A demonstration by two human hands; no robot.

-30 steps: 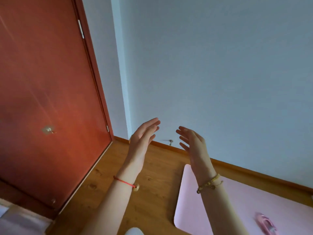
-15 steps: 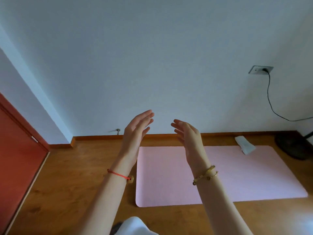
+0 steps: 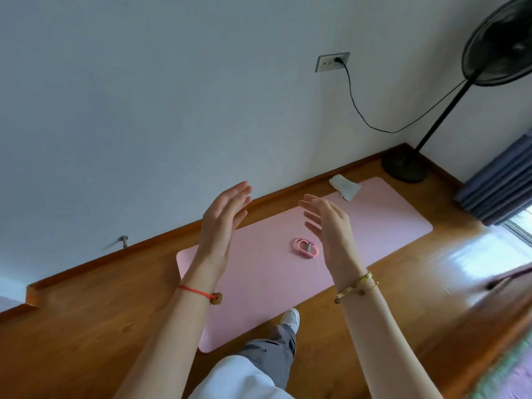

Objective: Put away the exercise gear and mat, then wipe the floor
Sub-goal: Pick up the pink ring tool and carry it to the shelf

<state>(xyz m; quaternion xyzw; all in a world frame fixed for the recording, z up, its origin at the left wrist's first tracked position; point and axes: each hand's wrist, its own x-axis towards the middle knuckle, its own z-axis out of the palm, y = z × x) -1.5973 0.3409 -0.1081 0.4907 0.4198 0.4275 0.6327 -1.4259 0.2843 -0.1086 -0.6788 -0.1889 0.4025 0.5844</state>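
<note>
A pink exercise mat (image 3: 267, 280) lies flat on the wooden floor along the wall. A small pink looped exercise band (image 3: 306, 247) rests near the mat's middle. A white cloth (image 3: 345, 186) lies on the mat's far end by the skirting board. My left hand (image 3: 223, 218) and my right hand (image 3: 328, 223) are raised in front of me above the mat, palms facing each other, fingers apart, both holding nothing. My right hand is just right of the band in the view.
A black standing fan (image 3: 486, 67) stands in the far right corner, its cable running to a wall socket (image 3: 332, 61). Dark curtains (image 3: 501, 185) hang at the right. A door stopper (image 3: 123, 240) sticks out of the skirting. My leg and white shoe (image 3: 290, 318) reach the mat's near edge.
The view has swung right from the red door to the mat, fan and curtains. The pink band has come into sight. Both hands stay raised and empty.
</note>
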